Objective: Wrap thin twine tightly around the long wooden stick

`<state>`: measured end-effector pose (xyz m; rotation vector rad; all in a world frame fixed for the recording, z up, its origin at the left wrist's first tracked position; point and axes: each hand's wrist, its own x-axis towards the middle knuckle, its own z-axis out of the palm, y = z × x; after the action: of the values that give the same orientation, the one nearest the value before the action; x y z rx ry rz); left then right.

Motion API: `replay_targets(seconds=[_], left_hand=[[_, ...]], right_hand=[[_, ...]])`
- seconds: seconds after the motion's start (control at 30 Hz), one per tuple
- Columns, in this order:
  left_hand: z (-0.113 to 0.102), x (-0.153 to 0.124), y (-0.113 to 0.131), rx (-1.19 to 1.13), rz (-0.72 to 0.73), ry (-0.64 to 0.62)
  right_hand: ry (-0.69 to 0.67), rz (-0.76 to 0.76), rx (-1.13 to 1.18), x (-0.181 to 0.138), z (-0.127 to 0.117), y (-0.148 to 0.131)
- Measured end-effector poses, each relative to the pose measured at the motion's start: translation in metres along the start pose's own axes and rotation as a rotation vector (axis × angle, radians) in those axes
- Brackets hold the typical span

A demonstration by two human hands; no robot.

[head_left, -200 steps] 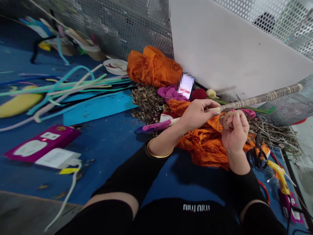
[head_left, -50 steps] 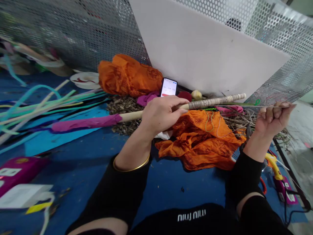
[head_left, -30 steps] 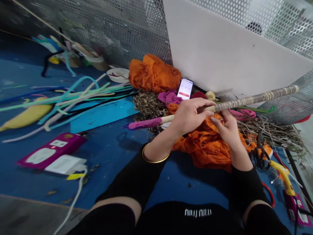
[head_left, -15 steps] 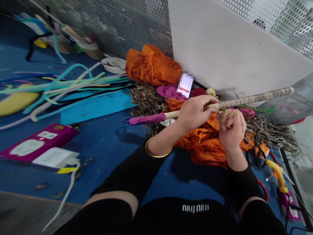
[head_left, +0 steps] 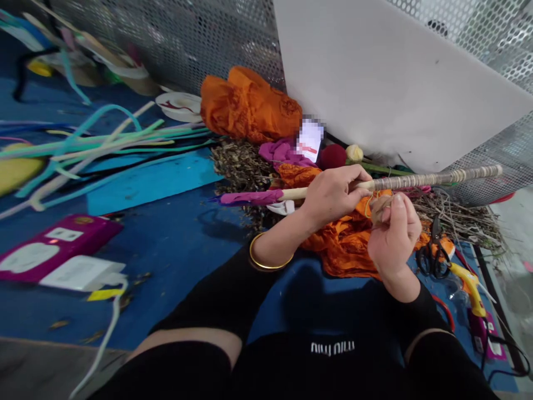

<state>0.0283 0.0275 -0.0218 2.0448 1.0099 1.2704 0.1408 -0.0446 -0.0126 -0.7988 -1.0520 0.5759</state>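
Note:
My left hand (head_left: 333, 191) is wrapped round a wooden stick (head_left: 441, 178), which lies roughly level across my view. Brown and cream cord winds round its right part, bare pale wood shows near my hand, and magenta cloth (head_left: 252, 197) covers the left end. Just below the stick, my right hand (head_left: 393, 239) is closed on a small tan bundle of cord (head_left: 380, 211), partly hidden by the fingers. A thin yellowish strand (head_left: 368, 205) shows between the bundle and the stick. Orange cloth (head_left: 345, 250) lies crumpled beneath both hands.
Black scissors (head_left: 435, 253) and a yellow glue gun (head_left: 470, 286) lie at right. Behind the stick are a lit phone (head_left: 310, 139), dried plants (head_left: 239, 166) and an orange cloth bundle (head_left: 250, 105). Fuzzy coloured stems (head_left: 104, 141) and a magenta power strip (head_left: 66, 239) lie at left.
My right hand has turned and dropped slightly from the stick, showing more of the tan bundle. My left hand keeps its grip. The view has shifted a little to the right.

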Motion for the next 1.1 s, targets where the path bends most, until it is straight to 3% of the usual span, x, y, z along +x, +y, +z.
replay_targets(seconds=[0.13, 0.23, 0.33, 0.4, 0.57, 0.73, 0.93, 1.1], left_hand=[[-0.002, 0.001, 0.002, 0.073, -0.020, -0.019], [-0.004, 0.001, 0.005, 0.143, -0.006, -0.038], [-0.004, -0.001, 0.004, 0.210, 0.018, -0.036], [-0.002, -0.002, 0.003, 0.243, 0.028, -0.052], [0.001, -0.004, 0.003, 0.307, 0.072, -0.104], [-0.001, -0.006, 0.005, 0.410, 0.153, -0.141], [0.001, -0.008, 0.002, 0.581, 0.358, -0.094], [0.004, -0.010, -0.001, 0.650, 0.486, -0.038]], right_hand=[[-0.160, 0.003, -0.038, 0.003, -0.005, 0.002], [-0.303, -0.119, -0.100, 0.016, -0.015, 0.000], [-0.312, -0.319, -0.255, 0.033, -0.026, -0.002], [-0.289, -0.369, -0.309, 0.042, -0.034, -0.002], [-0.333, -0.281, -0.263, 0.052, -0.044, 0.004], [-0.361, -0.257, -0.392, 0.057, -0.046, 0.011], [-0.449, -0.283, -0.502, 0.062, -0.043, 0.010], [-0.443, -0.264, -0.559, 0.060, -0.043, 0.009]])
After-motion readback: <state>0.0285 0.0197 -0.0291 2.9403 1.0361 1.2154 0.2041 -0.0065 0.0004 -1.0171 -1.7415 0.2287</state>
